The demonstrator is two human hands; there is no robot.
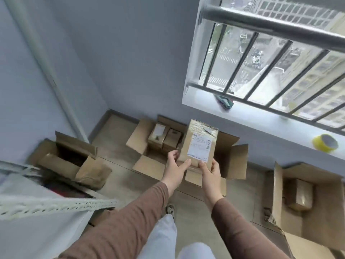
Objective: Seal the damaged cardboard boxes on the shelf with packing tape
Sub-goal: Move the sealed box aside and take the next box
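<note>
A small brown cardboard box [197,141] with a white shipping label and clear tape across its far end is held up over the floor. My left hand [176,165] grips its near left corner, thumb on top. My right hand [211,170] holds its near right edge with fingers curled round it. A yellow roll of packing tape [325,143] lies on the window sill [261,126] to the right, apart from both hands.
Below the held box sits a large open carton [233,157] with two small boxes [164,137] inside. Another open carton [71,157] stands at left, a third [306,191] at right with a parcel in it. A metal shelf rail [56,206] crosses the lower left. Barred window above.
</note>
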